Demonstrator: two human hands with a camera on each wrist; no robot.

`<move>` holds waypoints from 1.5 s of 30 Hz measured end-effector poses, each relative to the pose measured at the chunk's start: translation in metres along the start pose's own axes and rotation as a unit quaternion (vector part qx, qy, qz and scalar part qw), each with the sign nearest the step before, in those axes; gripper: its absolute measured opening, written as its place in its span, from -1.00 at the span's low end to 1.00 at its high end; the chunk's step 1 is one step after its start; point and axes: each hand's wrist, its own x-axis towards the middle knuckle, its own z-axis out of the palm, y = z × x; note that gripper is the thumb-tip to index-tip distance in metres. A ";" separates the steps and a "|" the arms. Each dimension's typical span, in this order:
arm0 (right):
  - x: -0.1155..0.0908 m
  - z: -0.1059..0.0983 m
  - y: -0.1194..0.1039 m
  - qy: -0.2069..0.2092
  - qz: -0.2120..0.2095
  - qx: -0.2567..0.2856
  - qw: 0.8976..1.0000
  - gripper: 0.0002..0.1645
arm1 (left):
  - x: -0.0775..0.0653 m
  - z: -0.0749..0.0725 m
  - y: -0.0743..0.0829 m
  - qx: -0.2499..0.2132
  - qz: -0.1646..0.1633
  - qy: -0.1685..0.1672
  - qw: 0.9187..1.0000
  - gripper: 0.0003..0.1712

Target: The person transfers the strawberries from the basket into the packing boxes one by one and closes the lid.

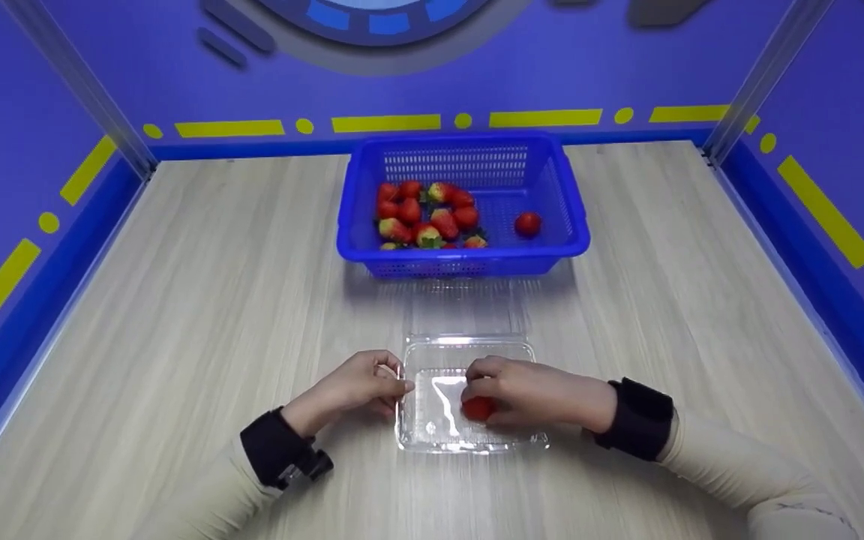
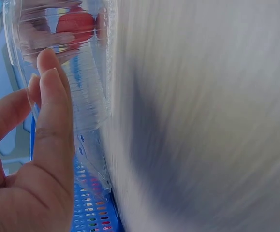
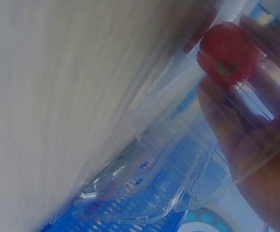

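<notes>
A clear plastic clamshell box (image 1: 432,448) lies open on the table, its transparent lid (image 1: 469,311) folded out flat towards the blue basket. My left hand (image 1: 353,381) pinches the box's left rim between thumb and fingers. Inside the box, towards its right side, my right hand (image 1: 537,391) holds a red strawberry (image 1: 479,409) low over the bottom. Through the clear wall in the right wrist view, the strawberry (image 3: 229,54) shows a bit of green at its crown, with fingers around it.
Beyond the box stands a blue perforated basket (image 1: 463,253). Several strawberries (image 1: 409,210) are heaped in its left half, and a single strawberry (image 1: 528,223) lies at its right. Blue-purple panels (image 1: 432,90) border the wooden table (image 1: 237,262) at the back and sides.
</notes>
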 end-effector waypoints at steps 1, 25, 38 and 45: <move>0.000 0.000 0.000 0.000 -0.002 0.002 1.000 -0.59 | -0.001 0.000 -0.001 -0.002 0.000 0.000 1.000 -0.84; 0.009 -0.021 0.002 0.006 -0.024 0.007 1.000 -0.60 | -0.005 -0.020 0.015 0.104 0.026 0.038 0.994 -0.65; 0.033 -0.101 0.031 0.104 -0.028 0.014 0.994 -0.69 | -0.006 -0.085 0.085 0.242 0.101 0.138 0.955 -0.47; 0.054 -0.165 0.070 0.128 0.096 -0.009 0.987 -0.70 | 0.028 -0.118 0.122 0.227 0.082 0.185 0.953 -0.42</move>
